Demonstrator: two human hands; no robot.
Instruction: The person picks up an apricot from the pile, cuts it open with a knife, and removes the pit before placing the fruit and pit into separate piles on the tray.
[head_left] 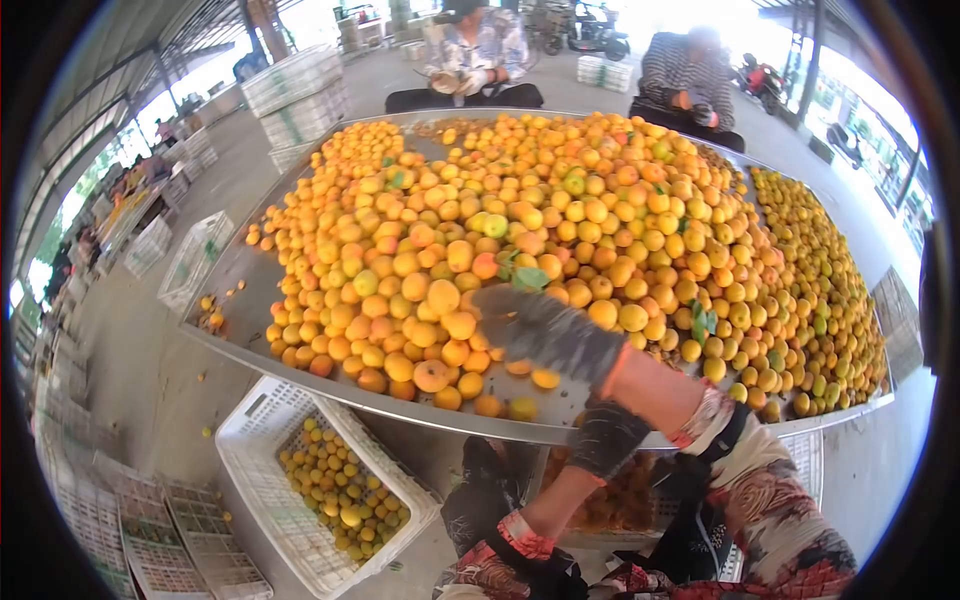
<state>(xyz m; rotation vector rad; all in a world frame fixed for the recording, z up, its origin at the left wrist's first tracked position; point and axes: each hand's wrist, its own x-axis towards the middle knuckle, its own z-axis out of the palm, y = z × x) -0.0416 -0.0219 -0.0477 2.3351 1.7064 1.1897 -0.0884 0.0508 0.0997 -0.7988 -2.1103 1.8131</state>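
Note:
Orange-yellow apricots (430, 260), some greenish, are heaped across a metal-rimmed table (340, 388). My right hand (548, 335), in a dark glove, reaches over the near part of the heap, its blurred fingers against the fruit beside a green leaf (530, 278). Whether it grips an apricot cannot be made out. My left hand (607, 438), also in a dark glove, is at the table's near edge, below my right forearm. Its fingers are mostly hidden.
A white crate (245, 425) with yellow-green apricots stands lower left; another crate of fruit (605, 495) is under the near edge. Across the table sit two people (478, 50) (690, 85). Stacked crates (300, 100) stand far left; darker apricots (815, 290) lie right.

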